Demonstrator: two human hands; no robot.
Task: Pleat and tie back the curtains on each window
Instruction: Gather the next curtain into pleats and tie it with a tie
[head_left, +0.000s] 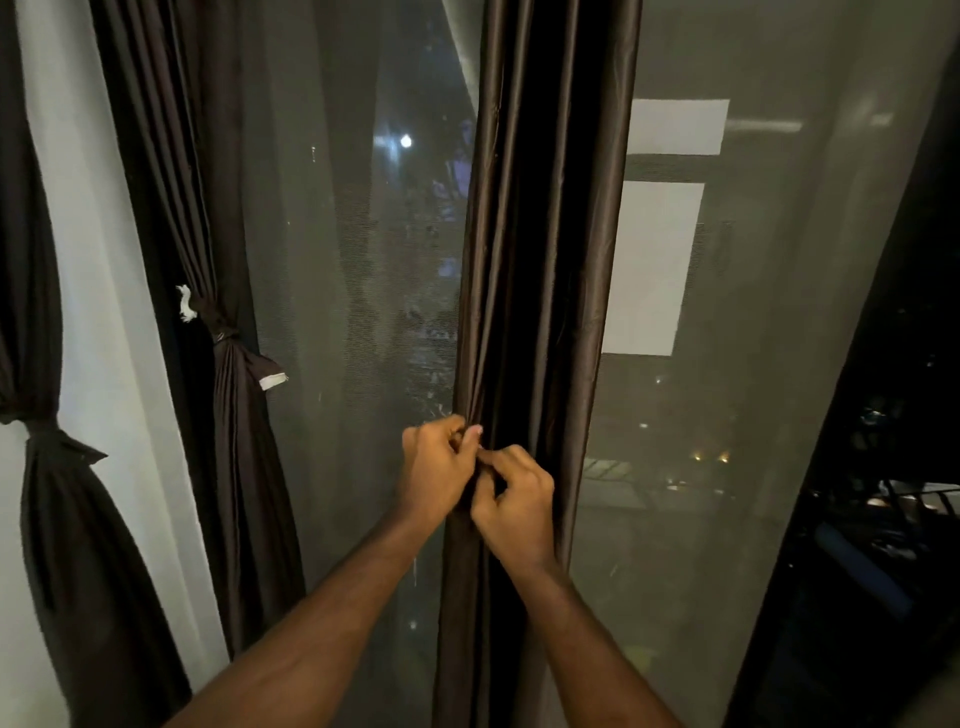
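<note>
A dark brown curtain hangs gathered in narrow folds down the middle of the head view. My left hand pinches the curtain's left folds at about waist height, thumb on top. My right hand sits just beside it, fingers curled into the same folds. The two hands touch each other. To the left, a second dark curtain is bundled and knotted with a tie-back that has white ends. A third tied curtain hangs at the far left.
A sheer mesh curtain covers the window glass behind the dark folds, with night lights showing through. A white wall strip stands between the left curtains. A dark frame slants down the right side.
</note>
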